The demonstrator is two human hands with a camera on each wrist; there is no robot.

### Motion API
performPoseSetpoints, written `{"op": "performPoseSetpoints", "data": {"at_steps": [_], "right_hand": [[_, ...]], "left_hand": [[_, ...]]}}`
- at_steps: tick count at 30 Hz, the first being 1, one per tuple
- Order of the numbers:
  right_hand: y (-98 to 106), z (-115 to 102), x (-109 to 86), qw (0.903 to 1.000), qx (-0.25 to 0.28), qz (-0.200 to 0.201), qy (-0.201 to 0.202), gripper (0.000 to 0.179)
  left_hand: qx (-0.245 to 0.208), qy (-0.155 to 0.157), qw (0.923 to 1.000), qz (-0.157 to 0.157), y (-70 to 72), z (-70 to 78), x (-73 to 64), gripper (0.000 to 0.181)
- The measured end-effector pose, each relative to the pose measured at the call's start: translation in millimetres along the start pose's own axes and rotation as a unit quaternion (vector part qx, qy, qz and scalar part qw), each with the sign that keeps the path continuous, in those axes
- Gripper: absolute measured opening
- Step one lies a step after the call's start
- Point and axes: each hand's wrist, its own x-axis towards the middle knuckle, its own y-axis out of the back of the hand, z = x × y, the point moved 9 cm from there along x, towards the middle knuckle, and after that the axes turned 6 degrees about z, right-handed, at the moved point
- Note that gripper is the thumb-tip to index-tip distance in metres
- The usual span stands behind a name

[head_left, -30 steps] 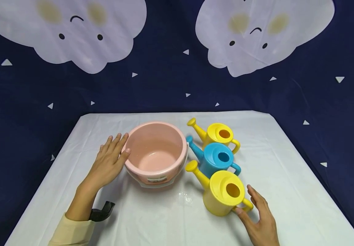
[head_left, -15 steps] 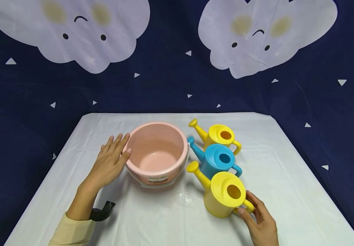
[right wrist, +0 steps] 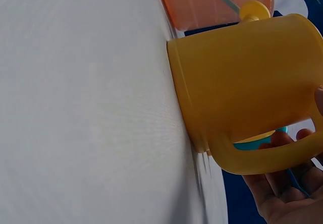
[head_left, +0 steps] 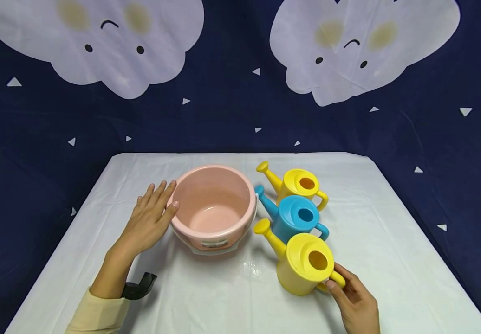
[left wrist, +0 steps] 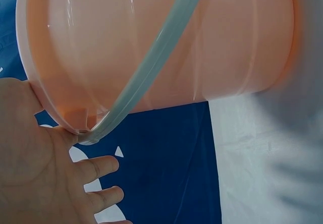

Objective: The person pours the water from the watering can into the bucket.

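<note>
A pink bucket [head_left: 182, 230] stands upright on the table. My left hand [head_left: 148, 225] rests on its left rim with straight fingers; in the left wrist view the bucket's pale grey handle [left wrist: 156, 57] hangs across its side. On the right, the nearest yellow watering can [head_left: 299, 276] stands upright, its spout toward the bucket. My right hand [head_left: 359, 306] holds this can's handle [right wrist: 265, 159], thumb on the near side and curled fingers behind. Past it stand a blue watering can [head_left: 286, 225] and another yellow watering can [head_left: 290, 178], in a slanting row.
A white cloth covers the table [head_left: 207, 297]. Behind it hangs a dark blue backdrop [head_left: 224, 125] with clouds and small white triangles. A black strap device [head_left: 138, 287] sits at my left wrist.
My right hand has moved in from beside the near yellow watering can's handle and taken hold of it. The left hand, the bucket and the cans stay in place.
</note>
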Motion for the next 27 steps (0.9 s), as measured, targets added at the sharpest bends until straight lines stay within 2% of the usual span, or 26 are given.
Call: {"op": "performPoseSetpoints", "data": {"at_steps": [11, 21, 27], "right_hand": [[2.4, 8.2, 2.4, 0.9991, -0.003, 0.025, -0.033, 0.043], [4.6, 7.3, 3.1, 0.9992, 0.023, 0.029, -0.015, 0.039], [5.3, 9.8, 3.8, 0.9990, 0.025, 0.032, -0.021, 0.038]], "left_hand": [[-0.001, 0.001, 1.0000, 0.004, 0.1, -0.4, -0.3, 0.059], [0.001, 0.003, 1.0000, 0.005, -0.1, -0.6, 0.0, 0.060], [0.000, 0.003, 1.0000, 0.005, 0.0, -0.4, 0.0, 0.059]]}}
